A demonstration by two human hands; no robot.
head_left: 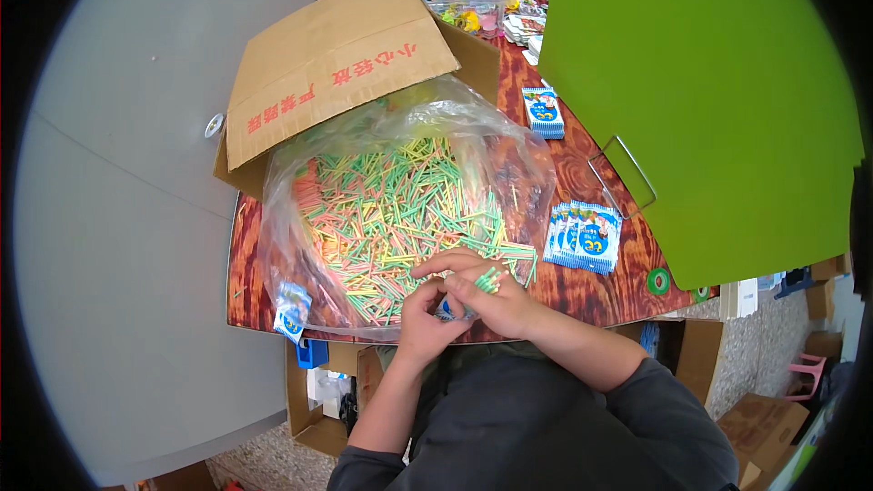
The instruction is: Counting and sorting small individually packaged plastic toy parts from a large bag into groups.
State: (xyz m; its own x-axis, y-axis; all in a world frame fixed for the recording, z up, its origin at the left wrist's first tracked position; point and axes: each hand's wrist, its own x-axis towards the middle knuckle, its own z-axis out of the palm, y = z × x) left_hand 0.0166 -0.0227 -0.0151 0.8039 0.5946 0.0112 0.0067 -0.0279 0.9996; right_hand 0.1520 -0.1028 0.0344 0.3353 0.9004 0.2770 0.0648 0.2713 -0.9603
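Hundreds of coloured sticks (391, 209) fill the open clear bag (300, 173), spread flat so they're easy to pick from. At its near edge, right hand (500, 305) pinches a small bundle of sticks (489, 281) while left hand (420, 318) closes narrowly around a small packet (446, 311). Free room's tight: packet stack (585, 236) sits right of the bag, cardboard box (336, 64) behind it.

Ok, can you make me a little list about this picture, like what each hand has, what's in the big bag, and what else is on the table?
left hand: fingers bent, touching the right hand at the near table edge
right hand: pinching a small bundle of thin green sticks
big bag: clear plastic bag, open, full of thin green, yellow and orange sticks
behind the bag: brown cardboard box with flap open
packets: fan of small blue-and-white packets right of the bag; one more stack farther back
table: reddish wood-grain tabletop
right side: large flat green board
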